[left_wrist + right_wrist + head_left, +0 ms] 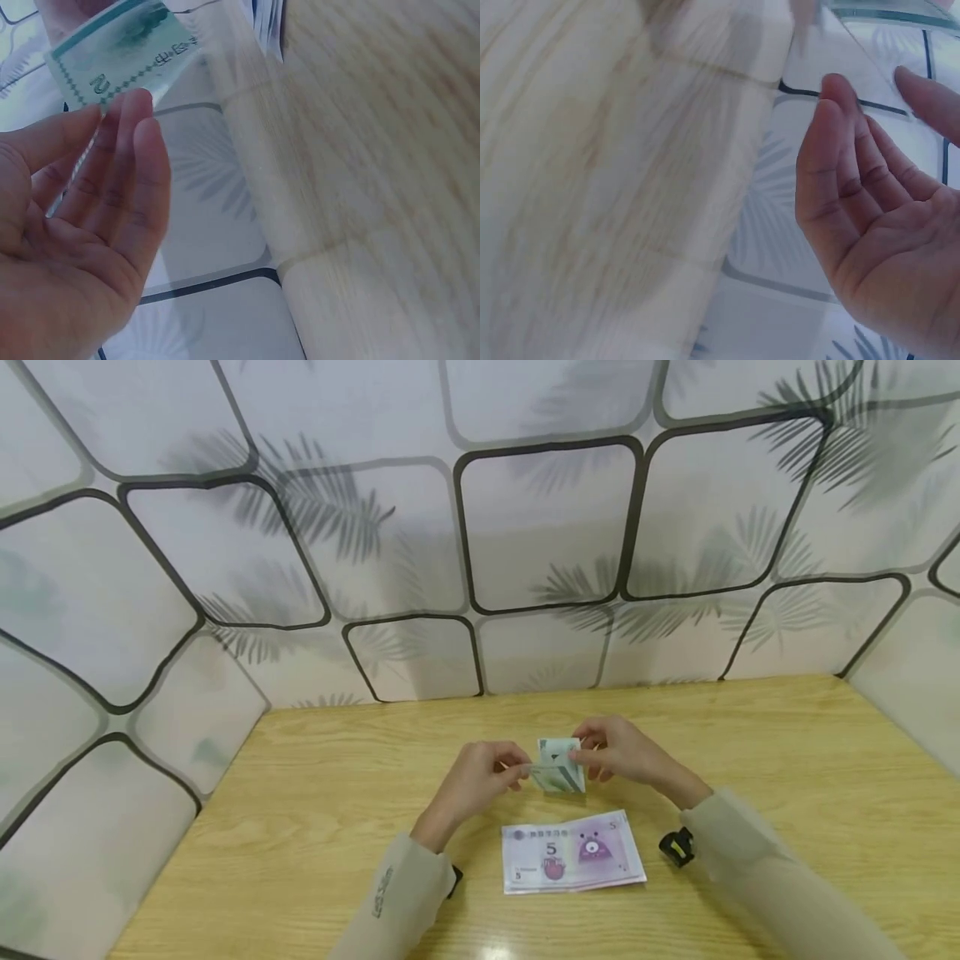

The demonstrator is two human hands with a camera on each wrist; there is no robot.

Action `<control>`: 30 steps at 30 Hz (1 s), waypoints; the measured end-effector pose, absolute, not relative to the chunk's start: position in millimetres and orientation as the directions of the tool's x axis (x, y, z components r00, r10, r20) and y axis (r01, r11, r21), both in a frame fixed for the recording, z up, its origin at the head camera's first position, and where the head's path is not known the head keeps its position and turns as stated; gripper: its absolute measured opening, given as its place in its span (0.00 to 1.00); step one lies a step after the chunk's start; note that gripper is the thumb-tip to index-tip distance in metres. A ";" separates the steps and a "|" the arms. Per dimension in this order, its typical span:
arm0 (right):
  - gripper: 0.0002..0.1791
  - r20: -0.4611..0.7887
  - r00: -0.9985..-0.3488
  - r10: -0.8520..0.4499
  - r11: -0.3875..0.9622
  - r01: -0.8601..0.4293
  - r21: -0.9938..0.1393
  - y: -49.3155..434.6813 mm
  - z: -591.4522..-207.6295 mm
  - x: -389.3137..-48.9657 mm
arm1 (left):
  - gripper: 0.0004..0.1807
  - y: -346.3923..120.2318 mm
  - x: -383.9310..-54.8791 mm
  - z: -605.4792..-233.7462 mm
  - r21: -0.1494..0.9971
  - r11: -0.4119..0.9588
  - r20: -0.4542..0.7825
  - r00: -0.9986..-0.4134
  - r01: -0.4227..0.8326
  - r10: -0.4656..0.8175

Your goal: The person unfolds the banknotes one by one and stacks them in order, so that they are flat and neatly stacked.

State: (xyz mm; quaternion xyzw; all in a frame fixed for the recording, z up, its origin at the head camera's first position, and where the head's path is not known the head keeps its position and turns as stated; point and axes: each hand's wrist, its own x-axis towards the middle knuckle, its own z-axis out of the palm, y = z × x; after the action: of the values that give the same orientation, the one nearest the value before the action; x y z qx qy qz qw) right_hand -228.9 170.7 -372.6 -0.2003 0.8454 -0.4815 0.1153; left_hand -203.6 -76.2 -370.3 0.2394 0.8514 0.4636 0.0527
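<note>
A green play banknote (558, 778), bent in a fold, is held up above the table between both hands. My left hand (483, 772) pinches one corner of it between thumb and fingertips. At its opposite side my right hand (626, 752) pinches the note with the thumb in front. In the left wrist view, the printed face of the green banknote (124, 52) shows a dotted border and a 2 near the fingertips. Closer to me lies a small stack of purple play banknotes (600, 867), the top one marked 5.
The wooden table (337, 793) runs back to a wall (547, 527) patterned with rounded frames and palm leaves. A small black device (677, 847) is beside the right sleeve. Another black piece (454, 882) shows by the left sleeve.
</note>
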 end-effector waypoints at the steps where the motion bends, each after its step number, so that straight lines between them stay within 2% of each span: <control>1: 0.15 0.002 -0.890 -0.457 0.454 -0.235 -0.859 169.8 -371.6 -228.4 | 0.04 -76.8 -203.1 -370.2 0.810 0.452 0.144 -0.874 0.373 0.464; 6: 0.11 0.022 -0.886 -0.464 0.435 -0.249 -0.865 167.4 -367.4 -223.7 | 0.05 -81.2 -199.1 -369.7 0.811 0.409 0.169 -0.838 0.417 0.519; 13: 0.12 0.060 -0.908 -0.415 0.352 -0.221 -0.909 167.7 -365.5 -215.6 | 0.08 -87.3 -194.1 -372.4 0.857 0.342 0.111 -0.786 0.385 0.609; 16: 0.11 0.095 -0.913 -0.396 0.292 -0.224 -0.930 169.5 -365.3 -214.0 | 0.10 -89.1 -194.0 -373.6 0.867 0.337 0.095 -0.785 0.367 0.612; 20: 0.13 0.125 -0.914 -0.386 0.216 -0.222 -0.951 173.1 -366.2 -212.4 | 0.11 -88.5 -193.9 -376.5 0.869 0.371 0.077 -0.830 0.327 0.553; 24: 0.17 0.082 -0.926 -0.369 0.187 -0.160 -0.969 174.3 -364.3 -210.1 | 0.06 -86.9 -192.8 -379.0 0.881 0.381 0.096 -0.895 0.280 0.435; 27: 0.13 0.050 -0.931 -0.361 0.198 -0.129 -0.972 173.9 -363.0 -207.2 | 0.07 -87.3 -191.1 -380.1 0.910 0.339 0.110 -0.927 0.239 0.357; 30: 0.07 0.051 -0.928 -0.369 0.210 -0.137 -0.968 173.3 -361.3 -203.6 | 0.14 -88.2 -189.8 -380.1 0.937 0.276 0.125 -0.943 0.214 0.307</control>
State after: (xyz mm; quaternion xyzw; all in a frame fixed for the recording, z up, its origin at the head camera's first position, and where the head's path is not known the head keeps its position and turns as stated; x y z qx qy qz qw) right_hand -203.6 173.3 -361.3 -0.1639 0.7719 -0.6068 0.0957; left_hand -189.8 -88.2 -380.1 0.1634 0.7978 0.5789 0.0401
